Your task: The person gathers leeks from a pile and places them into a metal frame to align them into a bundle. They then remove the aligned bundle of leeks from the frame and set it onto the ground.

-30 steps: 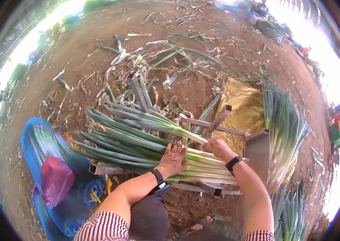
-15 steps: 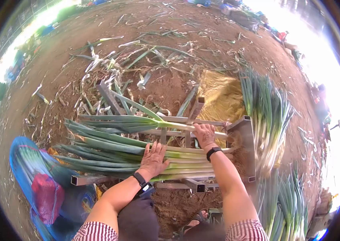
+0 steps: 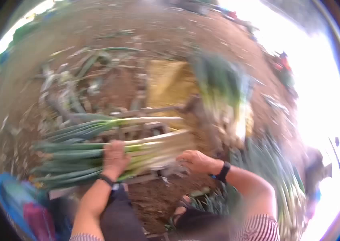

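Dirt (image 3: 154, 36); L hand (image 3: 115, 158) on leeks (image 3: 71, 154) (R hand (image 3: 196, 161) nr)

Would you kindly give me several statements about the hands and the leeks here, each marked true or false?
1. The left hand rests on top of the leeks. True.
2. The leeks stand upright in a bucket. False: they lie sideways across a metal frame.
3. The right hand is at the pale ends of the leeks. True.
4. Both wrists are bare. False: each wears a dark wristband.
5. A yellow sheet lies beyond the frame. True.
6. The floor is tiled. False: the ground is bare earth.
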A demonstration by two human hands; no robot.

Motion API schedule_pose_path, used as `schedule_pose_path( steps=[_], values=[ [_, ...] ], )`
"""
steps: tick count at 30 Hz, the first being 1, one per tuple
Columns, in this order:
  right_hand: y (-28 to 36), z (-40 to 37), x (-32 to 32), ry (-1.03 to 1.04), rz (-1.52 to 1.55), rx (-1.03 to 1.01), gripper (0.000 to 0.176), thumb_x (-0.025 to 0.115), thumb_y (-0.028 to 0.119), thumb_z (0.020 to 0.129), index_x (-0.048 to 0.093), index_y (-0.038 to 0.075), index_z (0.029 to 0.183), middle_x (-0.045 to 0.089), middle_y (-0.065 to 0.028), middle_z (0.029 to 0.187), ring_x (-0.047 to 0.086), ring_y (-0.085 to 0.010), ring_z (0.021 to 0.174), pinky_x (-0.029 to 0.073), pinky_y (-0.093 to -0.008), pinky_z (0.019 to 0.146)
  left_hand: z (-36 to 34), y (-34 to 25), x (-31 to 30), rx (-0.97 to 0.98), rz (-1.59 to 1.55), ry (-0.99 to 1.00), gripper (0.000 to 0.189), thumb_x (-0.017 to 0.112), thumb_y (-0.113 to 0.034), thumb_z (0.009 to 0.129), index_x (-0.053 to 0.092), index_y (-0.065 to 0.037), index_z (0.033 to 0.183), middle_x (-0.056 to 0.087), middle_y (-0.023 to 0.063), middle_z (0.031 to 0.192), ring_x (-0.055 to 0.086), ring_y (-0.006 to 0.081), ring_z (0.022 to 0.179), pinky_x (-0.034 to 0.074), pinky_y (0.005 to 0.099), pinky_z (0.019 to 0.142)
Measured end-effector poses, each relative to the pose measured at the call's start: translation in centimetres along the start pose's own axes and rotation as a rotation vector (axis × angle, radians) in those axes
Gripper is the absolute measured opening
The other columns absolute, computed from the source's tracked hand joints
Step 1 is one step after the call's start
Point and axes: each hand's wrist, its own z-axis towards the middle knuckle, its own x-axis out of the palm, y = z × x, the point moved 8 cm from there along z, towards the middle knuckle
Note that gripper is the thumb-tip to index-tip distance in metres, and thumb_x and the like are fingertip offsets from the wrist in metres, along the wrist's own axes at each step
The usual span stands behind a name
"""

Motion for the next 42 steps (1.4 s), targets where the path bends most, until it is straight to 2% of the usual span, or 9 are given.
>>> schedule_pose_path(
  steps=[7,11,13,20,24,28,31,35,42],
  values=[
    [-4.1,-31.9,-14.2,-0.523,0.145,0.794,0.037,0.058,0.029,0.090,0.063,0.004,0.117,0.069,-0.0092,0.103,0.065,-0.0181,0.087,0.051,-0.0332,0.081,0.6,1.8,2.4,-0.053,0.070,0.078,0.066,0.060,-0.027,0.085,0.035,-0.006,0.142,0.038,0.0167,0.143,0.030,0.0313,0.137,0.019,0.0465,0.116],
    [-4.6,-57.0,-13.1,-0.993,0.123,1.201,0.033,0.058,0.027,0.084,0.068,0.001,0.101,0.068,-0.0100,0.084,0.062,-0.0180,0.072,0.050,-0.0336,0.069,1.0,0.1,0.3,-0.080,0.138,0.245,0.063,0.055,-0.028,0.089,0.031,-0.007,0.144,0.034,0.0135,0.146,0.027,0.0288,0.139,0.016,0.0460,0.117],
    [-6.3,-67.9,-8.6,-0.833,-0.197,1.520,0.029,0.058,0.025,0.081,0.070,0.001,0.092,0.068,-0.0173,0.084,0.064,-0.0255,0.074,0.050,-0.0376,0.071,1.0,-0.6,-0.3,-0.095,0.171,0.297,0.061,0.053,-0.027,0.091,0.031,-0.008,0.145,0.034,0.0130,0.146,0.027,0.0280,0.139,0.016,0.0457,0.117],
    [-8.1,-62.9,1.9,-0.843,-0.245,1.351,0.030,0.065,0.032,0.081,0.069,0.004,0.092,0.068,-0.0183,0.093,0.066,-0.0336,0.093,0.051,-0.0414,0.083,1.2,2.0,2.6,-0.062,0.169,0.216,0.067,0.057,-0.010,0.083,0.030,-0.010,0.145,0.034,0.0114,0.145,0.027,0.0280,0.140,0.017,0.0441,0.116],
    [-9.7,-58.6,4.4,-0.271,-0.245,1.677,0.037,0.064,0.037,0.086,0.060,0.005,0.105,0.066,-0.0212,0.104,0.064,-0.0390,0.098,0.051,-0.0464,0.085,1.3,2.4,3.4,-0.016,0.187,0.142,0.069,0.059,-0.006,0.080,0.031,-0.010,0.143,0.035,0.0118,0.144,0.028,0.0282,0.139,0.018,0.0444,0.116],
    [-11.7,-58.9,5.3,-0.563,-0.209,1.660,0.035,0.061,0.034,0.088,0.058,0.000,0.096,0.066,-0.0239,0.098,0.064,-0.0411,0.094,0.051,-0.0494,0.080,0.8,2.7,3.5,-0.021,0.150,0.101,0.067,0.060,-0.011,0.081,0.032,-0.010,0.142,0.036,0.0121,0.143,0.028,0.0291,0.138,0.018,0.0455,0.116],
    [-10.8,-57.7,5.2,-0.656,-0.157,1.345,0.036,0.061,0.035,0.088,0.056,0.000,0.095,0.066,-0.0196,0.087,0.065,-0.0363,0.076,0.052,-0.0472,0.069,0.9,1.9,2.3,-0.027,0.131,0.104,0.063,0.060,-0.020,0.083,0.035,-0.009,0.140,0.037,0.0132,0.142,0.029,0.0300,0.138,0.018,0.0466,0.116],
    [-2.3,-51.5,4.9,-0.997,0.881,1.146,0.027,0.053,0.033,0.097,0.056,0.006,0.094,0.050,0.0012,0.067,0.047,-0.0084,0.053,0.041,-0.0254,0.046,1.0,1.4,1.9,-0.063,0.084,0.141,0.062,0.059,-0.030,0.084,0.039,-0.008,0.138,0.040,0.0145,0.140,0.029,0.0298,0.137,0.017,0.0465,0.116],
    [5.5,-39.9,-2.4,-0.944,0.954,0.668,0.027,0.052,0.034,0.098,0.055,0.007,0.104,0.049,0.0041,0.067,0.043,-0.0051,0.050,0.037,-0.0214,0.045,0.7,0.8,1.5,-0.034,0.015,0.052,0.065,0.060,-0.037,0.081,0.043,-0.005,0.136,0.042,0.0139,0.140,0.030,0.0300,0.137,0.016,0.0489,0.116]
  ],
)
